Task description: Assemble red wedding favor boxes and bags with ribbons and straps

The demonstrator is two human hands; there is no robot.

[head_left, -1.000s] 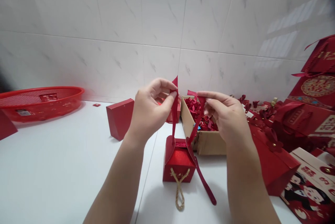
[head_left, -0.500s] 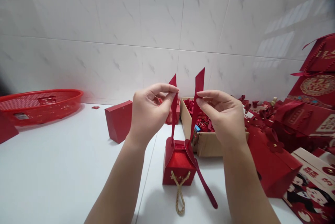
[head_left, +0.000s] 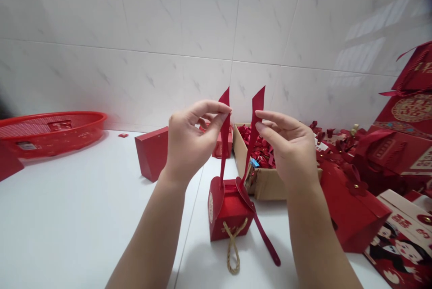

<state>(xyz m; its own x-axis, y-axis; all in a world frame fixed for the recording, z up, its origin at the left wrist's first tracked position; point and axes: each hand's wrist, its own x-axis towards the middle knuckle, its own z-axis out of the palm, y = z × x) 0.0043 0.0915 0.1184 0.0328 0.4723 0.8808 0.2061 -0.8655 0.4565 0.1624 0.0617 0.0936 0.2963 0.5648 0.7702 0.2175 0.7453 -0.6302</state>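
A small red gift box [head_left: 232, 210] stands on the white table, with a twisted gold cord loop [head_left: 232, 253] hanging down its front. Two red ribbon ends rise from its top. My left hand [head_left: 199, 138] pinches the left ribbon [head_left: 224, 145] near its upper end. Between thumb and forefinger, my right hand [head_left: 286, 142] grips the right ribbon [head_left: 253, 138], holding it upright. A dark red strap [head_left: 266, 239] slants from the box's right side down onto the table.
Behind the gift box, an open cardboard box [head_left: 270, 185] holds many red ribbons. A plain red box [head_left: 152, 154] and a red basket [head_left: 74, 138] are to the left. Red bags and boxes [head_left: 354, 208] crowd the right side.
The gift box has turned slightly, showing a pale round pattern on its left side. My left hand has risen a little with its ribbon; both hands still hold the ribbons.
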